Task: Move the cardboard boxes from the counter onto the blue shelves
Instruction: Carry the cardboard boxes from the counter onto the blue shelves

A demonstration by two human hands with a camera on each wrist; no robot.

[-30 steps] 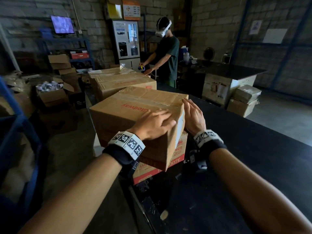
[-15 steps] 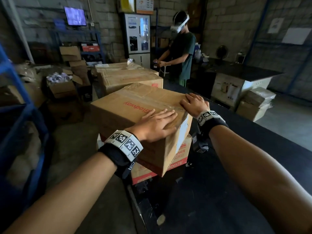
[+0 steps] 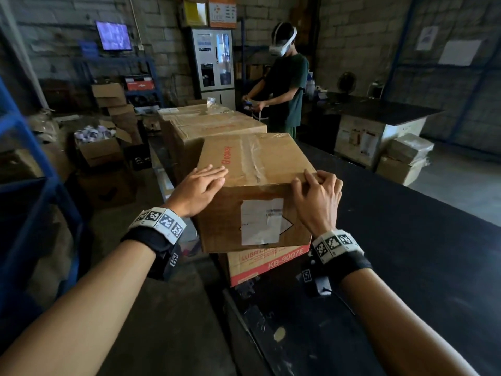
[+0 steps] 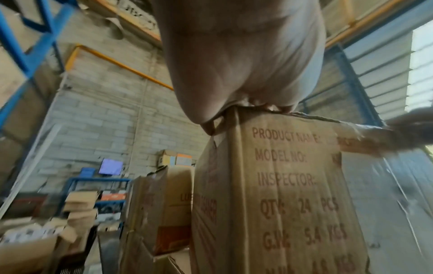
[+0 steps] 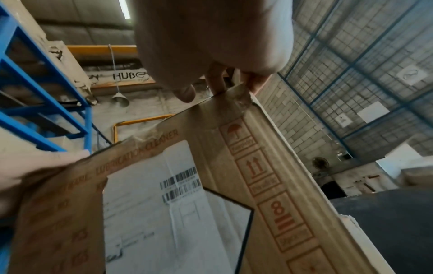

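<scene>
Cardboard box (image 3: 252, 169), left hand (image 3: 196, 189), right hand (image 3: 317, 200) on top

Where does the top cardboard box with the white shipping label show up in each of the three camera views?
Head: top cardboard box at centre, stacked on another box, a hand on each near top corner.
Left wrist: lower right, its printed side filling the view under the left hand.
Right wrist: lower centre, label side facing the camera.
Shared landmark: white shipping label, also at; hidden from the left wrist.

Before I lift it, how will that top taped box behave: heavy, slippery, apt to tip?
The top box is probably moderately heavy: its side print reads 24 pcs. It looks stiff, with square edges. It overhangs the lower box, so it may tip toward you. Its glossy tape could be slick.
</scene>
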